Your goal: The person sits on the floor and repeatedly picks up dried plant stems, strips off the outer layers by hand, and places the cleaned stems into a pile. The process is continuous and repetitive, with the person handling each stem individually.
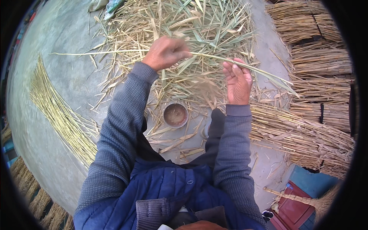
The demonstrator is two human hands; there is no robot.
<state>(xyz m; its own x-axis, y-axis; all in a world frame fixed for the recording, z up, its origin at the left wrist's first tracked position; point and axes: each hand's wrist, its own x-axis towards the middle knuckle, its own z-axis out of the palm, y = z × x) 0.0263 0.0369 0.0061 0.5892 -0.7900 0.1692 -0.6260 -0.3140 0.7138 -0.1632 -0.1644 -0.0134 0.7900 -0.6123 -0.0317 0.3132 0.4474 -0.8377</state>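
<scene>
A long, thin reed stalk (126, 51) stretches across in front of me, with green leaves at its right end. My left hand (165, 53) is closed around its middle, the fingers slightly blurred. Farther right, my right hand (238, 78) holds the leafy part of the same stalk between thumb and fingers. Below both hands spreads a heap of stripped dry and green leaves (207, 27). Between my legs stands a small round metal bowl (175, 115) with brownish contents that I cannot make out.
A bundle of pale, slender stalks (63, 111) lies on the concrete floor (73, 38) at left. Loose unstripped reeds (299, 132) lie at right, beside tied reed bundles (322, 61). A straw broom (306, 199) rests near a red panel (293, 209) at lower right.
</scene>
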